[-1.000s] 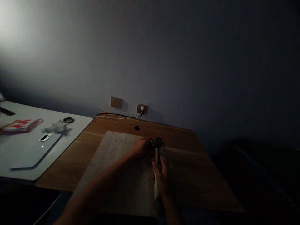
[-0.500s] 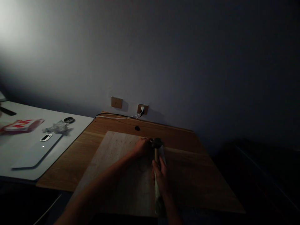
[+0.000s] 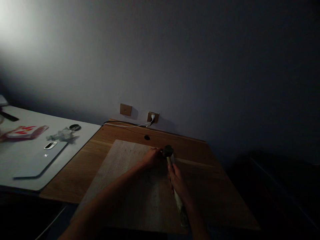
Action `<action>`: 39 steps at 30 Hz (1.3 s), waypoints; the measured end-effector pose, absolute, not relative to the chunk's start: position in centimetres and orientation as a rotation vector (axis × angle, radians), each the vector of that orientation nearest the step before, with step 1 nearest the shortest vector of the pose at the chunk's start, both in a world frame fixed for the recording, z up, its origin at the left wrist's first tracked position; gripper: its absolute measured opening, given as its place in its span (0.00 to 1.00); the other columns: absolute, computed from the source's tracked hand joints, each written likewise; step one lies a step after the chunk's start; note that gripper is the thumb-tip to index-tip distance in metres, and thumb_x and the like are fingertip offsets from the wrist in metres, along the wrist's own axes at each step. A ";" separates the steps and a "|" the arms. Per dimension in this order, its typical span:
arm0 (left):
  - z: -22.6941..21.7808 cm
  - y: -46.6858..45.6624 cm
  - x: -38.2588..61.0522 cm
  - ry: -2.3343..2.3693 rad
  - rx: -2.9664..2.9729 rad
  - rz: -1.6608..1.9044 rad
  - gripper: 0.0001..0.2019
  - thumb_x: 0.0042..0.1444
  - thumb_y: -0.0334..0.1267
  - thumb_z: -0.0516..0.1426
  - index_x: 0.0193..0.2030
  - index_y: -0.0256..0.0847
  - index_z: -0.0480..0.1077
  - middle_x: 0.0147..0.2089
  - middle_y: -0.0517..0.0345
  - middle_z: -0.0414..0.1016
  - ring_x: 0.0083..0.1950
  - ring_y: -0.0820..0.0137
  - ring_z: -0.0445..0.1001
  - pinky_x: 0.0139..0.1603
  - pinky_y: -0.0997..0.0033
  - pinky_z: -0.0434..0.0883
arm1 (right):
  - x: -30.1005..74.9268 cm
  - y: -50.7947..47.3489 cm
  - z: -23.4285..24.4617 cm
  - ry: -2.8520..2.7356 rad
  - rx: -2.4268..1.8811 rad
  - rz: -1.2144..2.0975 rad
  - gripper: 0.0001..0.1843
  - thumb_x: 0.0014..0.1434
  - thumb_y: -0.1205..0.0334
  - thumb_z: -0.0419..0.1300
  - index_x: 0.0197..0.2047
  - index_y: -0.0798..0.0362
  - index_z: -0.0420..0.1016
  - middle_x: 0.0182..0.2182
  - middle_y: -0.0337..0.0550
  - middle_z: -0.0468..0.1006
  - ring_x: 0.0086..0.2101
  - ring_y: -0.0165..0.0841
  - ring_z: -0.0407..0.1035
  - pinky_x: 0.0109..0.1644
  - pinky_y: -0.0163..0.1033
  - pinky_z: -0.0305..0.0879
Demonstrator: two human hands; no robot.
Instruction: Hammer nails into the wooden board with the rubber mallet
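The room is dim. My right hand (image 3: 177, 178) is wrapped round the wooden handle of a hammer (image 3: 169, 151), whose dark head sits low over the far edge of a pale wooden board (image 3: 125, 176). My left hand (image 3: 151, 157) rests on the board just left of the hammer head, fingers pinched together on something too small to make out. The board lies on a brown wooden desk (image 3: 197, 166).
A white table (image 3: 22, 160) adjoins on the left, carrying a laptop (image 3: 37, 161), a red-and-white packet (image 3: 23, 131), crumpled plastic (image 3: 61, 135) and a small dark disc (image 3: 74, 127). A white cable (image 3: 130, 125) runs to a wall socket (image 3: 152, 116). Darkness lies right of the desk.
The hammer handle has swung to slant down to the right, and my right hand shifted slightly right with it. The head stays beside my left hand's fingertips.
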State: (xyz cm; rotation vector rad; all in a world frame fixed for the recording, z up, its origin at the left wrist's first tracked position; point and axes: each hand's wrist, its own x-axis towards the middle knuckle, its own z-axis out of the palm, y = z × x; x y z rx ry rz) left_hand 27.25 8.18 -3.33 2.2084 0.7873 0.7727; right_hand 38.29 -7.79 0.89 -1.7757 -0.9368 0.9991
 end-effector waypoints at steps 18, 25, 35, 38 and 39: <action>-3.5 8.3 27.1 0.741 2.169 0.776 0.20 0.51 0.27 0.58 0.52 0.39 0.75 0.42 0.55 0.83 0.41 0.67 0.80 0.44 0.71 0.73 | 39.2 -8.2 3.3 -1.031 -1.750 0.901 0.27 0.57 0.32 0.56 0.40 0.49 0.69 0.18 0.29 0.62 0.13 0.25 0.55 0.15 0.31 0.50; -3.1 8.2 27.1 0.765 2.182 0.757 0.17 0.51 0.29 0.60 0.50 0.40 0.75 0.44 0.54 0.83 0.43 0.65 0.80 0.45 0.70 0.73 | 38.8 -8.4 2.3 -1.005 -1.753 0.958 0.33 0.53 0.28 0.57 0.44 0.50 0.70 0.18 0.28 0.61 0.14 0.24 0.53 0.14 0.31 0.48; -2.5 8.4 26.7 0.725 2.230 0.722 0.22 0.52 0.28 0.59 0.55 0.40 0.72 0.47 0.53 0.82 0.46 0.66 0.79 0.49 0.68 0.73 | 39.4 -9.5 5.3 -0.896 -1.714 1.034 0.29 0.52 0.29 0.58 0.36 0.48 0.63 0.18 0.26 0.64 0.14 0.23 0.56 0.15 0.29 0.54; -1.1 8.4 24.8 0.684 2.268 0.721 0.18 0.53 0.30 0.59 0.53 0.40 0.72 0.49 0.52 0.80 0.48 0.65 0.77 0.51 0.67 0.72 | 40.0 -9.4 3.3 -0.894 -1.760 1.022 0.30 0.49 0.29 0.59 0.36 0.48 0.62 0.16 0.23 0.60 0.12 0.23 0.53 0.13 0.29 0.50; -0.5 8.3 23.9 0.652 2.301 0.702 0.16 0.53 0.31 0.59 0.50 0.40 0.73 0.48 0.53 0.80 0.47 0.65 0.77 0.50 0.67 0.72 | 40.1 -9.5 2.5 -0.883 -1.765 1.024 0.30 0.50 0.29 0.58 0.38 0.48 0.63 0.16 0.23 0.60 0.12 0.23 0.53 0.13 0.28 0.49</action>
